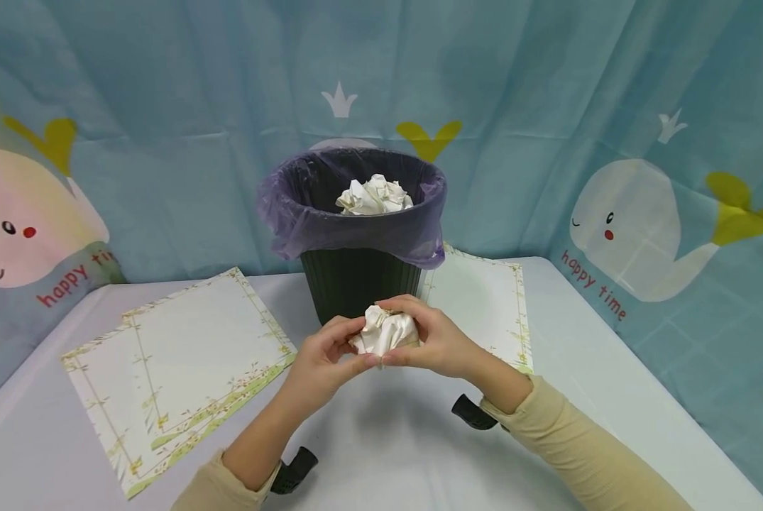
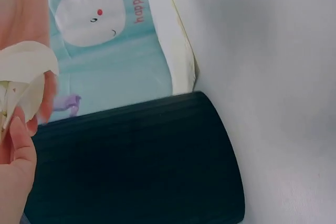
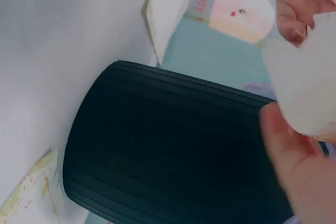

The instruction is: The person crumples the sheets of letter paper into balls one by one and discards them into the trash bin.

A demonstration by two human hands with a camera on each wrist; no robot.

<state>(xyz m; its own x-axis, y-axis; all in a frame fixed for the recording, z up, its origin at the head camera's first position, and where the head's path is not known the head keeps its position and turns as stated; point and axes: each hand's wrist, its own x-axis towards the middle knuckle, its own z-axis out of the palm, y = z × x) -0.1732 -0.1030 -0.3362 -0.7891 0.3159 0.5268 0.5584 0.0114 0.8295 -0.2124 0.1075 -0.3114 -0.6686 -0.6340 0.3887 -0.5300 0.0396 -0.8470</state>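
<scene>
Between both hands is a crumpled sheet of paper (image 1: 389, 333), held in front of the trash can (image 1: 360, 280). My left hand (image 1: 320, 358) grips its left side with thumb and fingers; my right hand (image 1: 441, 341) grips its right side, the two thumbtips close together at the lower edge. In the left wrist view the paper (image 2: 26, 64) shows folded edges between the hands. The right wrist view has a broad pale face of the paper (image 3: 307, 77) beside the fingers. Another crumpled paper ball (image 1: 375, 196) sits in the can, inside its purple bag liner (image 1: 362, 231).
Two overlapping sheets with floral borders (image 1: 202, 355) lie on the white table (image 1: 381, 454) to the left. Another bordered sheet (image 1: 483, 298) lies right of the can, partly behind it. A blue curtain (image 1: 183, 206) with whale prints hangs around the back and sides.
</scene>
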